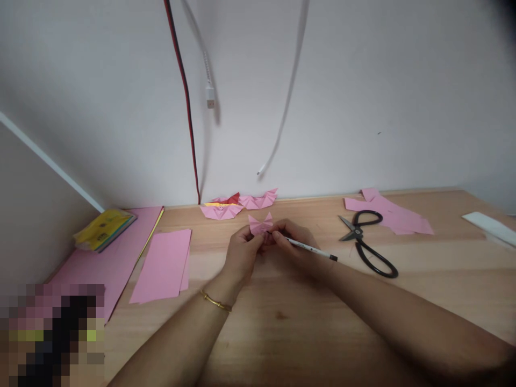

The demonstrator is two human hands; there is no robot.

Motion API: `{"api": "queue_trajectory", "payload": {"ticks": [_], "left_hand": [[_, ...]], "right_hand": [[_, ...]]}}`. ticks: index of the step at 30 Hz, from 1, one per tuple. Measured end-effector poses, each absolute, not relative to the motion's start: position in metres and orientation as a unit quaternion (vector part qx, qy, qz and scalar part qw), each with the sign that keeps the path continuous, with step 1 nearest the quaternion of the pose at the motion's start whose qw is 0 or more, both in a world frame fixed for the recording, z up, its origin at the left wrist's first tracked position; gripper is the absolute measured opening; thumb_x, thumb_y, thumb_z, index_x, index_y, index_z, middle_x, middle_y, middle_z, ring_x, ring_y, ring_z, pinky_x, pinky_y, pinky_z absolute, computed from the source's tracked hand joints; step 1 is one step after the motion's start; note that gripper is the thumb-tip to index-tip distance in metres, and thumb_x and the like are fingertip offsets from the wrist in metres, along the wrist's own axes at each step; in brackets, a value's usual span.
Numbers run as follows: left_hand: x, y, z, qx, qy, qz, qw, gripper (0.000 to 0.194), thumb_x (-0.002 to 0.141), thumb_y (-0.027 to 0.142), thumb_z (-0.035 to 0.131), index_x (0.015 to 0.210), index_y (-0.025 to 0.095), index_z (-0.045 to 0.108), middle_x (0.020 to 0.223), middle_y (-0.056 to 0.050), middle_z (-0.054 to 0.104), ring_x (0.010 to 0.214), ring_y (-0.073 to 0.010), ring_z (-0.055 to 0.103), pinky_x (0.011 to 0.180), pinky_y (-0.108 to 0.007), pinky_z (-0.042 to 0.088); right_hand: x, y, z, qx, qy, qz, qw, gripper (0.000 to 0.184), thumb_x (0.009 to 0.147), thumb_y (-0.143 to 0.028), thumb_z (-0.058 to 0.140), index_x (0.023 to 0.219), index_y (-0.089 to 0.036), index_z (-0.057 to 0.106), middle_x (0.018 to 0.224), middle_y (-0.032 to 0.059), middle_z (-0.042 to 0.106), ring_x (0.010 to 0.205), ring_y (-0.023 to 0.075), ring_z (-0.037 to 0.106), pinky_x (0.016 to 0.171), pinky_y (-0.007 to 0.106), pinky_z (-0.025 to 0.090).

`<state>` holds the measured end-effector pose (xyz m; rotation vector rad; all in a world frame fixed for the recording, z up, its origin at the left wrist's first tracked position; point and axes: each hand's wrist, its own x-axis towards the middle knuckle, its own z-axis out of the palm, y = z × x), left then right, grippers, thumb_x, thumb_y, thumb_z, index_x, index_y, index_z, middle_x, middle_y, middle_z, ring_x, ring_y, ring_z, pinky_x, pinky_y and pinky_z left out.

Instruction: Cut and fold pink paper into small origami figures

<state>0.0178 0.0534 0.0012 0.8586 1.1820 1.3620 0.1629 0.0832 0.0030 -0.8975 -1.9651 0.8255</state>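
Near the middle of the wooden table, my left hand [242,250] pinches a small folded pink paper figure [260,223] with two pointed tips at its top. My right hand [296,244] is closed round a white pen [310,248] with a dark end cap. The pen's tip meets the lower part of the paper figure, partly hidden by my fingers. Just behind, against the wall, lie several folded paper pieces [221,212], mostly pink, with some red and yellow among them.
Black-handled scissors [358,233] lie spread at right, beside pink paper scraps [389,211]. Cut pink sheets [163,266] rest at left, next to a larger pink sheet [121,269] bearing a yellow packet [105,230]. Cables [186,91] hang before the wall. A white object [489,226] sits far right.
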Motion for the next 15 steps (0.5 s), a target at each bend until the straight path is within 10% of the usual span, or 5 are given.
{"api": "queue_trajectory", "payload": {"ticks": [15], "left_hand": [[0.0166,0.0534,-0.0009,0.372,0.493,0.575,0.536,0.017,0.066,0.029,0.069,0.074,0.014,0.066,0.059,0.002,0.058,0.051,-0.0083,0.047,0.047,-0.020,0.035]], "right_hand": [[0.1621,0.0858,-0.0009,-0.355,-0.773,0.337,0.403,0.012,0.087,-0.026,0.047,0.089,-0.019,0.057,0.078,0.0019,0.066,0.070,0.0131,0.062,0.062,0.025,0.048]]}}
